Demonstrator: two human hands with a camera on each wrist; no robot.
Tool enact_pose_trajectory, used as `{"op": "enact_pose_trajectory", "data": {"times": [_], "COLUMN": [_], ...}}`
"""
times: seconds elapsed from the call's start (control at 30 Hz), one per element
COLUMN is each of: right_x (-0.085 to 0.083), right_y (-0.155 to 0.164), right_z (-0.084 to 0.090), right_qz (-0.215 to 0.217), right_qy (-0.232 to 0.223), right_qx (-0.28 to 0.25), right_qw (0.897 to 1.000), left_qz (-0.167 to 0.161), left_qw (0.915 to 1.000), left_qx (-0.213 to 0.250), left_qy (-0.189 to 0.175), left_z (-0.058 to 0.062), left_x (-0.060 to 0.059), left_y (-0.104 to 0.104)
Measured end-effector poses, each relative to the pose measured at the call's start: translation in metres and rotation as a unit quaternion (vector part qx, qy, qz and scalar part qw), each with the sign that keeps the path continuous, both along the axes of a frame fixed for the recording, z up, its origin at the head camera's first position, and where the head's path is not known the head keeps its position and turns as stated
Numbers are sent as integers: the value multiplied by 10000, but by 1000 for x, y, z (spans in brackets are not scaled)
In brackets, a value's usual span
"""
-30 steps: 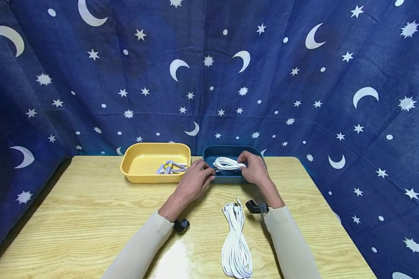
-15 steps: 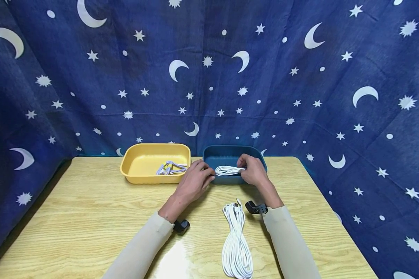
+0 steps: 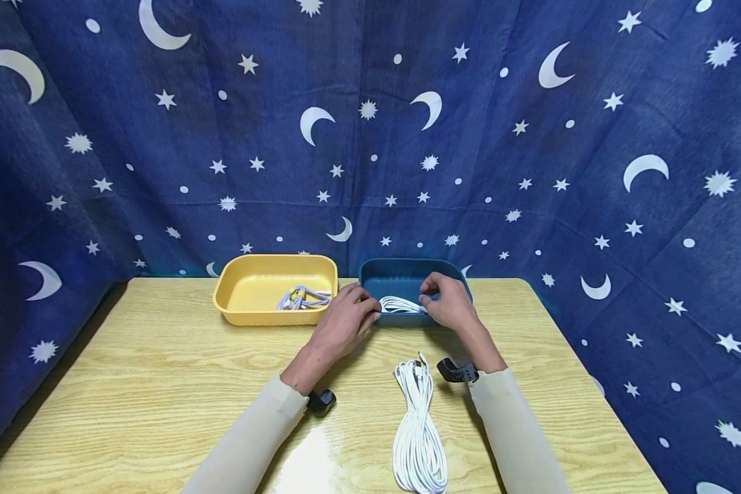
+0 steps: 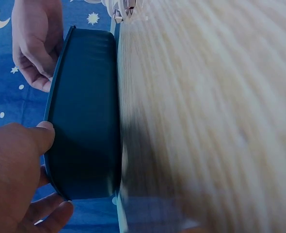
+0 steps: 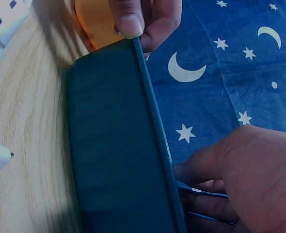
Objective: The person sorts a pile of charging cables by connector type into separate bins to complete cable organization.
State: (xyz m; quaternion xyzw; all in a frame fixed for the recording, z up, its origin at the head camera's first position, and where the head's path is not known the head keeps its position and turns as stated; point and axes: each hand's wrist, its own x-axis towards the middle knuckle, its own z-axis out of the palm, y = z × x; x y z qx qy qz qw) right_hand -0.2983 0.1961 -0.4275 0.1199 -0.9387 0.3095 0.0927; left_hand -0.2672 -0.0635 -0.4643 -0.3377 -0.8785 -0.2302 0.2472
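A small white cable coil (image 3: 401, 304) lies low inside the dark blue tray (image 3: 407, 263) at the table's far edge. My left hand (image 3: 369, 312) holds the coil's left end, thumb on the tray's near rim (image 4: 85, 121). My right hand (image 3: 431, 300) pinches the coil's right end, its fingers curled over the rim (image 5: 155, 126). In both wrist views the tray wall hides the coil. A long white cable bundle (image 3: 416, 425) lies on the table between my forearms.
A yellow tray (image 3: 247, 312) left of the blue one holds a purple cable (image 3: 302, 297). The wooden table (image 3: 130, 384) ends at a star-and-moon blue cloth (image 3: 370, 137) that hangs behind and on both sides.
Both hands have lowered the small white coil from above the blue tray's rim down into the tray. The long bundle and the yellow tray have not moved.
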Motion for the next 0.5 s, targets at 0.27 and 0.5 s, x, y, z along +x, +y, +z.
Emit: {"op": "enact_pose_trajectory", "data": {"times": [0.27, 0.5], "right_x": [12, 29], "right_y": [4, 2], "right_z": [5, 12], "right_qz": [88, 251], "right_qy": [244, 710], "right_qx": [-239, -192], "right_qw": [9994, 9970], "left_qz": [-56, -56], "left_qw": [10000, 10000], "left_qx": [44, 40], "left_qy": [36, 15], "left_z": [0, 0], "left_x": [0, -1], "left_y": [1, 0]}}
